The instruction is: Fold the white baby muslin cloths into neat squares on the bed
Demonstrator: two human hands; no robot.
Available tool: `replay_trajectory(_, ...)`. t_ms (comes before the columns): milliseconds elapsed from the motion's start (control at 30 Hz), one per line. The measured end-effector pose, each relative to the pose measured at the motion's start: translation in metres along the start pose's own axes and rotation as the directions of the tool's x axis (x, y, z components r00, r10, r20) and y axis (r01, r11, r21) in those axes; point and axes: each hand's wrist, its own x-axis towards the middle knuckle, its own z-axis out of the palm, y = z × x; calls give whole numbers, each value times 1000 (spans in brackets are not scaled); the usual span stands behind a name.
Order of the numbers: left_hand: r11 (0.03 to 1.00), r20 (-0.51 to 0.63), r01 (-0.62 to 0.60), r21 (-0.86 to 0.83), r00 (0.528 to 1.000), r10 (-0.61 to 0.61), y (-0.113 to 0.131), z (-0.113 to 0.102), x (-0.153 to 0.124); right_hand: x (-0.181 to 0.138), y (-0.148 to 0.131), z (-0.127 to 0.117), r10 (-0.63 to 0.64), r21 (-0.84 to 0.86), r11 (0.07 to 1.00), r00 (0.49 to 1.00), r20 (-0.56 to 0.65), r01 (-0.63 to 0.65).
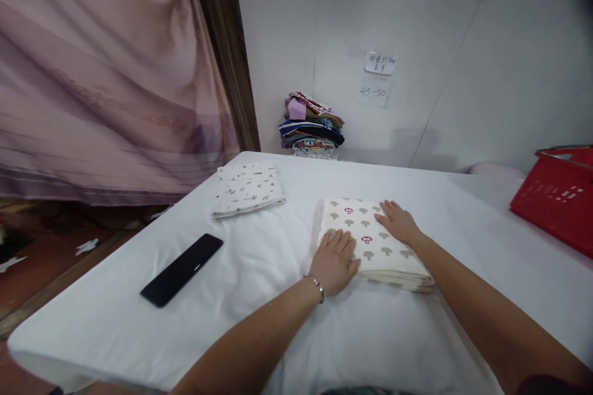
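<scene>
A folded cream cloth [375, 237] printed with grey and red mushrooms lies on the white-covered table. My left hand [333, 259], with a silver bracelet at the wrist, rests flat on its left edge, fingers stretched out. On its far right part lies my right hand [397, 221], palm down with the fingers extended. Neither hand grips anything. The cloth is in several layers, which show along its near edge. Further off to the left is a second folded white cloth [249, 188] with a small dark print.
A black flat device [182, 270] lies at the left of the table [259, 333]. Beyond the far edge stands a stack of folded fabrics [312, 126] by the wall. A red basket [556, 194] is at the right. A pink curtain [106, 74] hangs on the left.
</scene>
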Motion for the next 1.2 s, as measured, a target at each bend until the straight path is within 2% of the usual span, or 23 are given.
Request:
replay_trajectory(67, 1000, -9, 1, -8, 1000, -1, 0, 0, -1, 0, -1, -5, 17, 83, 996, 1000, 18, -18)
replay_trajectory(133, 1000, -23, 4, -22, 1000, -5, 0, 0, -1, -3, 1, -11, 47, 252, 966, 999, 18, -50)
replay_trajectory(200, 999, -42, 14, -45, 999, -16, 0, 0, -2, -10, 3, -18, 85, 411, 908, 996, -10, -74)
replay_trajectory(300, 995, -60, 23, -101, 998, -29, 0, -1, -2, -34, 6, -26, 207, 574, 805, 978, -38, -148)
replay_trajectory(400, 983, -80, 27, -184, 996, -43, -1, -4, -2, -68, 9, -29, 346, 660, 704, 938, 4, -262)
replay_trajectory(500, 962, -144, 69, -263, 983, -110, -8, -7, -1, -101, 13, -27, 415, 686, 650, 909, 43, -329)
replay_trajectory(567, 940, -193, 130, -314, 961, -198, -17, -7, 0, -116, 15, -23, 424, 700, 630, 904, 53, -337)
replay_trajectory(633, 895, -217, 235, -379, 918, -333, -29, -4, 1, -125, 15, -20, 427, 703, 629, 903, 45, -332)
replay_trajectory(733, 758, -115, 445, -477, 824, -555, -44, 0, 4, -130, 12, -18, 438, 685, 642, 898, 40, -344)
replay_trajectory(833, 636, 76, 600, -484, 753, -653, -50, -3, 6, -131, 9, -22, 431, 655, 667, 901, 49, -355)
replay_trajectory(900, 629, 140, 636, -447, 744, -653, -49, -7, 7, -132, 8, -27, 419, 645, 674, 906, 68, -360)
replay_trajectory(1000, 662, 156, 639, -392, 755, -636, -46, -12, 7, -136, 6, -36, 399, 658, 650, 908, 130, -380)
replay_trajectory(1100, 660, 164, 639, -395, 756, -633, -45, -13, 6, -139, 7, -40, 370, 717, 575, 907, 201, -394)
replay_trajectory(1200, 622, 166, 624, -473, 757, -633, -47, -9, 4, -140, 11, -39, 325, 771, 504, 912, 250, -391)
